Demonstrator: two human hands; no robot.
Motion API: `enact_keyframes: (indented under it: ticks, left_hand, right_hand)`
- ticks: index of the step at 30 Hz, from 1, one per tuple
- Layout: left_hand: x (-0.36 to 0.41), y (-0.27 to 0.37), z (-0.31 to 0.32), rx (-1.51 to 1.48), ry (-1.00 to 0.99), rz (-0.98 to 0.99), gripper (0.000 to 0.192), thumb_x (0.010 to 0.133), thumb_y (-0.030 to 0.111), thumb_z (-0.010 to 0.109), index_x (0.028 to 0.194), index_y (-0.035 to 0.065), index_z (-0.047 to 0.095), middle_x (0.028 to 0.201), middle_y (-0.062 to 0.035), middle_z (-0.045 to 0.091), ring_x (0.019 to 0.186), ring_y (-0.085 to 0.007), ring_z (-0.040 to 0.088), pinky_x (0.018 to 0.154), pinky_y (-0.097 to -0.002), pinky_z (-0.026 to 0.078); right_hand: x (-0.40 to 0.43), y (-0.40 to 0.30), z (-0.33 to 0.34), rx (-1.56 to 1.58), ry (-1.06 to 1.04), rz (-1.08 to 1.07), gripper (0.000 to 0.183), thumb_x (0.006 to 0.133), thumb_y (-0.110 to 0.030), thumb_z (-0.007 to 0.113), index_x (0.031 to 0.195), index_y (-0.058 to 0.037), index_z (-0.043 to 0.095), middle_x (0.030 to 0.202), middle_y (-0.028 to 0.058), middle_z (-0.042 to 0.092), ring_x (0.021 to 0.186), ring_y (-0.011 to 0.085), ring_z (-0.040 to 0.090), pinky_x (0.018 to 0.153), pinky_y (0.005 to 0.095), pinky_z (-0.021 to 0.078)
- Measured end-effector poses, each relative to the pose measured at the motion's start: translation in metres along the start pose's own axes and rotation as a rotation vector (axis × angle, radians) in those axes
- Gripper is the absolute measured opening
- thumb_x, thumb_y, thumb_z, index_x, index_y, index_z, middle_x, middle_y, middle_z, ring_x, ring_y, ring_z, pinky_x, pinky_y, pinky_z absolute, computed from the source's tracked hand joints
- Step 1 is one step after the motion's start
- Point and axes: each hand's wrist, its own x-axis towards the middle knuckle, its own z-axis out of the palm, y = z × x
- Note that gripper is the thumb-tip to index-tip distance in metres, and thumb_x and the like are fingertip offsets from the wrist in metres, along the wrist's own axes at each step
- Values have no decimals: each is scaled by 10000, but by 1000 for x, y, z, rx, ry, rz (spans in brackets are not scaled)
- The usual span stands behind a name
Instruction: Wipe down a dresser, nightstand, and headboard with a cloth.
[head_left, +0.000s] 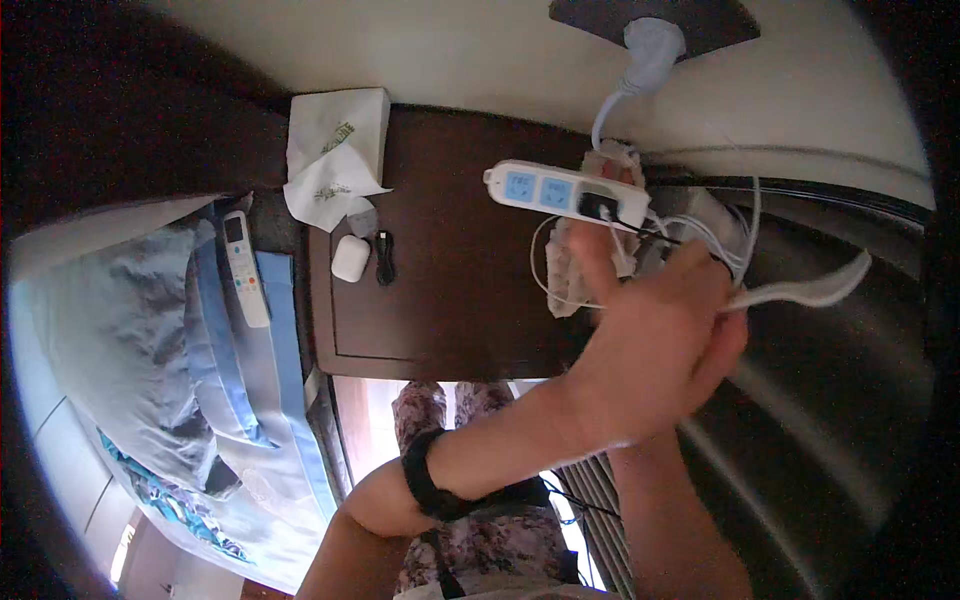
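Note:
My left hand (637, 330), with a black band on its wrist, reaches across to the right, its fingers on white and black cables (705, 229) just below a white power strip (566, 193). My right hand (724, 345) is mostly hidden behind the left; a white cable or strap (817, 292) sticks out to the right beside it. What the right fingers grip is not visible. A black plug (598, 204) sits in the strip, with a white cable connector over it. A crumpled pale cloth or tissue-like thing (566, 289) lies under the strip and a cable loop.
A dark wooden tabletop (457, 300) bears napkins (337, 150), a white earbud case (350, 258) and a coiled black cable (384, 257). A white plug (652, 56) is in the wall above. At left, a remote control (246, 270) lies on blue-edged bedding (277, 337).

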Motion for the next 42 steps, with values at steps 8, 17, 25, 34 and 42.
enact_keyframes:
  ticks: [8, 17, 25, 34, 42]
  left_hand:
    - [10, -16, -35, 45, 82, -144, 105, 815, 90, 522, 782, -7, 498, 732, -172, 508, 662, -327, 516, 576, -391, 408]
    - [19, -37, -69, 150, 164, -41, 184, 835, 141, 526, 772, -29, 555, 663, -204, 555, 596, -335, 547, 540, -376, 410]
    - [25, -31, -66, 153, 166, -409, 299, 863, 264, 540, 720, 6, 589, 579, 23, 471, 566, -43, 400, 507, -221, 317]
    - [23, -33, -91, 94, 309, -394, 280, 842, 258, 606, 684, 27, 600, 600, 62, 476, 555, -16, 349, 500, -219, 243]
    - [9, -11, -102, 154, 313, -486, 247, 859, 228, 592, 734, 21, 644, 650, 66, 496, 590, -5, 338, 523, -211, 236]
  right_hand:
    - [-119, -51, -16, -76, -92, 99, 584, 712, -160, 635, 1255, -94, 433, 1382, 132, 319, 1254, 358, 296, 1025, 540, 203]
    - [-174, -119, 56, -76, -171, 12, 629, 703, -135, 633, 1277, -77, 380, 1427, 126, 272, 1274, 360, 276, 1022, 562, 176]
    - [-205, -134, 55, 421, -276, -57, 367, 648, -48, 581, 1011, -99, 572, 1160, 111, 523, 1103, 323, 442, 926, 467, 355]
    - [-207, -78, -99, 394, 403, 364, 379, 688, 67, 452, 1045, -28, 539, 1197, 161, 502, 1101, 308, 477, 977, 422, 349]
    - [-200, -30, -7, -220, -355, 281, 661, 772, -93, 524, 1370, -19, 251, 1417, 239, 205, 1317, 392, 184, 1068, 523, 120]
